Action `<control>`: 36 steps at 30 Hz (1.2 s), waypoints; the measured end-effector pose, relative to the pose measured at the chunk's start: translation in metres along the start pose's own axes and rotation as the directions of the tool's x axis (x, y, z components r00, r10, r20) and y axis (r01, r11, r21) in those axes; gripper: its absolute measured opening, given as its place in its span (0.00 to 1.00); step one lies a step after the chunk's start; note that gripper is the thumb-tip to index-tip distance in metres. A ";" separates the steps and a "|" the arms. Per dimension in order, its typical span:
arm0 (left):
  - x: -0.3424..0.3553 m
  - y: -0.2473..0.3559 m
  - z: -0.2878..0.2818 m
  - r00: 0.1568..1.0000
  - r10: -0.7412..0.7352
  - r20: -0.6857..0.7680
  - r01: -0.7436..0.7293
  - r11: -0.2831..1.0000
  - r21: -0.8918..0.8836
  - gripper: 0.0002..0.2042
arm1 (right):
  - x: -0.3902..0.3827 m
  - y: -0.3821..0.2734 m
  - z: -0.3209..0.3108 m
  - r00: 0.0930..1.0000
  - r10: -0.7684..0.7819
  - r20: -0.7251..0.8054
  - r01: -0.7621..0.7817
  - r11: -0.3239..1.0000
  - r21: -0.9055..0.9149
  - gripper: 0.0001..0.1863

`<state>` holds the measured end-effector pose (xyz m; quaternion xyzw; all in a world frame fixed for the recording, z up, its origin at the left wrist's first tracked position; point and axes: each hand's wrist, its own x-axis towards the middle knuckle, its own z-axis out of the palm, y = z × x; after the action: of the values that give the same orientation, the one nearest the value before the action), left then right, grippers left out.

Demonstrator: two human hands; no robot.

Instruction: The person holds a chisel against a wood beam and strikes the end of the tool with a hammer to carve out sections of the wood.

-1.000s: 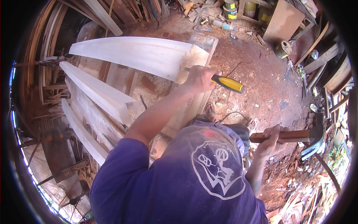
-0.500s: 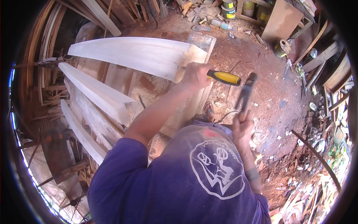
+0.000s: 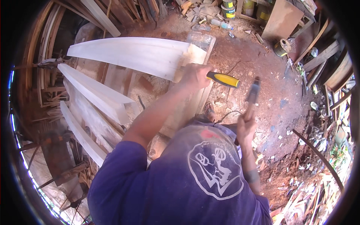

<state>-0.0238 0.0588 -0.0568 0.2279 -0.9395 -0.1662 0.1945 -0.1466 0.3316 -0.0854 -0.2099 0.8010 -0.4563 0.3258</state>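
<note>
- Chisel (image 3: 223, 79), yellow-and-black handle, sits in left hand (image 3: 195, 75), fist closed round it; blade hidden, set against the end of the pale curved plank (image 3: 131, 54).
- Right hand (image 3: 245, 125) wraps fully round the hammer (image 3: 252, 98) handle; head raised just beside the chisel butt, not touching.
- Progress, judged: cut at the plank end looks underway; depth cannot be told.
- Two more curved planks (image 3: 93, 93) lie to the left, apparently unworked.
- Surroundings: red dirt floor (image 3: 270, 75), paint cans (image 3: 229, 8), wood scraps (image 3: 300, 202); nothing blocks the swing.
</note>
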 end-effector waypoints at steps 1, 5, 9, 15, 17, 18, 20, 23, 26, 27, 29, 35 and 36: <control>-0.002 0.000 0.001 1.000 -0.004 -0.007 0.004 1.000 0.007 0.13 | 0.005 0.026 -0.007 0.995 -0.103 -0.007 0.103 0.984 0.144 0.07; 0.001 0.004 0.000 0.999 -0.032 -0.006 0.032 0.999 0.005 0.12 | -0.008 0.010 -0.012 0.844 -0.198 -0.498 0.445 0.778 0.444 0.05; -0.001 0.002 0.000 0.998 -0.049 0.030 0.049 0.999 0.009 0.12 | -0.009 -0.032 0.018 0.988 -0.145 0.057 0.148 0.987 -0.060 0.01; 0.002 -0.002 -0.016 0.995 -0.014 0.102 0.016 1.000 -0.013 0.12 | 0.014 0.014 -0.012 0.991 -0.117 -0.059 0.120 0.991 0.059 0.07; 0.003 -0.004 -0.022 0.996 0.001 0.092 0.006 0.997 -0.072 0.12 | 0.014 0.020 -0.036 0.996 -0.058 -0.062 0.063 0.995 0.071 0.07; 0.000 -0.002 -0.026 0.996 -0.076 0.037 0.082 0.980 -0.180 0.10 | 0.012 0.015 -0.045 0.995 -0.044 -0.092 0.053 0.993 0.101 0.07; -0.003 0.003 -0.036 0.984 -0.175 -0.038 0.149 0.917 -0.370 0.05 | 0.010 0.017 -0.063 0.985 -0.060 -0.160 0.075 0.994 0.084 0.07; -0.010 0.028 -0.070 0.955 -0.267 -0.131 0.163 0.837 -0.522 0.09 | 0.009 0.029 -0.077 0.965 0.000 -0.263 0.022 0.996 0.083 0.08; 0.006 0.030 -0.126 0.951 0.105 -0.292 -0.197 0.931 -0.306 0.14 | 0.002 0.003 -0.072 0.952 0.081 -0.295 -0.010 0.973 0.232 0.05; 0.013 0.027 -0.133 0.954 -0.150 -0.261 0.016 0.892 -0.452 0.18 | 0.003 0.000 -0.072 0.952 0.118 -0.282 -0.025 0.950 0.312 0.05; 0.037 -0.009 -0.129 0.842 -0.485 -0.238 -0.053 0.365 -0.930 0.19 | 0.007 -0.013 -0.068 0.953 0.143 -0.269 -0.031 0.924 0.382 0.06; 0.031 -0.079 -0.098 0.837 -0.532 -0.129 -0.032 0.188 -0.982 0.19 | 0.014 -0.025 -0.066 0.988 0.084 -0.131 -0.033 0.936 0.351 0.06; 0.029 -0.073 -0.090 0.818 -0.548 -0.174 0.038 0.353 -0.935 0.19 | 0.015 -0.027 -0.066 0.988 0.078 -0.131 -0.030 0.941 0.338 0.06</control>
<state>0.0193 -0.0372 0.0006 0.2892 -0.5621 -0.6179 0.4676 -0.2033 0.3486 -0.0425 -0.0962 0.7382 -0.5906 0.3113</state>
